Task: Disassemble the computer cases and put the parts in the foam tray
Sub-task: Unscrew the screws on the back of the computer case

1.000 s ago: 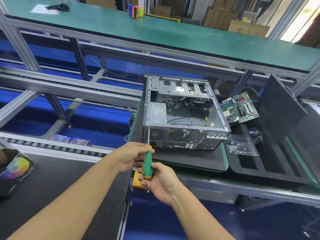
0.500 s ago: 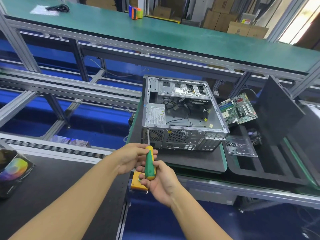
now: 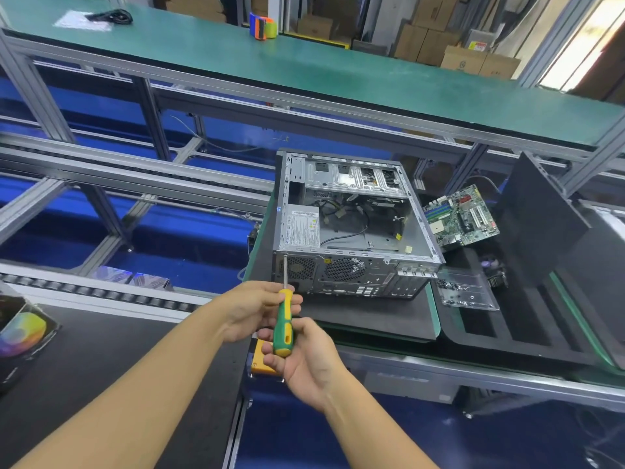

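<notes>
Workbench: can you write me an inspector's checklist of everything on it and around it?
Surface: black mat under the computer case.
Job's things: case open, power supply inside; motherboard out, right of the case; foam tray beside it; screwdriver tip at the case's rear corner.
Clutter: clear box of screws; yellow object below the hands; colourful box far left.
Hands: left hand and right hand both grip the screwdriver.
Cables: black wires loose inside the case.
Surroundings: roller conveyor; cardboard boxes behind.
</notes>
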Demonstrator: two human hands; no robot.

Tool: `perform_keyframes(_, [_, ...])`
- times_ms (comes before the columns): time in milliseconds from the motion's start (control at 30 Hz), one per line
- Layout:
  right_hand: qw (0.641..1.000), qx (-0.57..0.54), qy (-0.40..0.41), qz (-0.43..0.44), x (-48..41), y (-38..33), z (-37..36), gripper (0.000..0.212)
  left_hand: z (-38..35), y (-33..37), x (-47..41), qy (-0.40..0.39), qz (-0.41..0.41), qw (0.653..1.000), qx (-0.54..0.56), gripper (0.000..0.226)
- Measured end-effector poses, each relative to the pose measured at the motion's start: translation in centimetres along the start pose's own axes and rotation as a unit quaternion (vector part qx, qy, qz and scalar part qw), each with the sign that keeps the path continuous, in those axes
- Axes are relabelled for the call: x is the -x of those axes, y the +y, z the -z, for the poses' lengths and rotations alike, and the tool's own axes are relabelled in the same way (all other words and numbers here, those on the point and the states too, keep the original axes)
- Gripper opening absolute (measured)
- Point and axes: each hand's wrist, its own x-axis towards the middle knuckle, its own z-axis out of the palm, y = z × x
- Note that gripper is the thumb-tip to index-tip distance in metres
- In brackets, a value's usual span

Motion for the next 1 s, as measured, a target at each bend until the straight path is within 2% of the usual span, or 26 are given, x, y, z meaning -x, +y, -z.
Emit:
perform_keyframes(100, [0.999,0.017,0.016,0.036,-0.2,0.4,0.1,0.025,-0.7,-0.1,0.1,0.026,0.003,0.997,-0.070,0.026])
perform_keyframes(167, [0.996,0.050,0.030,0.066,-0.3,0.8,0.1,0.020,-0.9,-0.2,-0.1,0.041,-0.018,0.997,-0.064,0.027])
perform_keyframes(233, [0.994,0.060,0.051,0.077,-0.5,0.9,0.0,0.026,-0.7,-0.3,-0.3,0.053,-0.031,0.998,-0.029,0.029])
perform_keyframes(300, [0.996,0.034,0.057,0.065,-0.6,0.7,0.1,0.029,-0.4,-0.2,-0.4,0.045,-0.034,0.998,0.006,0.032])
perform_keyframes(433, [0.999,-0.034,0.007,0.000,-0.4,-0.5,0.6,0.037,0.1,0.1,-0.3,0.003,-0.017,0.999,0.035,0.029])
perform_keyframes(500, [1.000,-0.030,0.009,0.003,-0.3,-0.6,0.7,0.032,-0.1,0.3,-0.5,0.007,-0.010,1.000,0.025,0.026])
perform_keyframes(600, [0.998,0.003,0.035,0.045,-0.5,-0.1,0.5,0.020,-0.9,1.1,-1.5,0.104,-0.023,0.994,0.037,0.020])
perform_keyframes(700, [0.996,0.019,0.067,0.061,-0.8,0.1,0.6,0.040,-1.6,2.3,-3.2,0.188,-0.045,0.979,0.063,0.015])
perform_keyframes(800, [0.994,0.044,0.080,0.057,-0.9,0.0,0.6,0.048,-1.7,3.0,-4.5,0.209,-0.035,0.974,0.076,0.019])
perform_keyframes(1000, [0.992,0.089,0.079,0.046,-0.5,-0.7,0.5,0.042,-1.4,2.3,-6.1,0.246,-0.034,0.965,0.081,0.020])
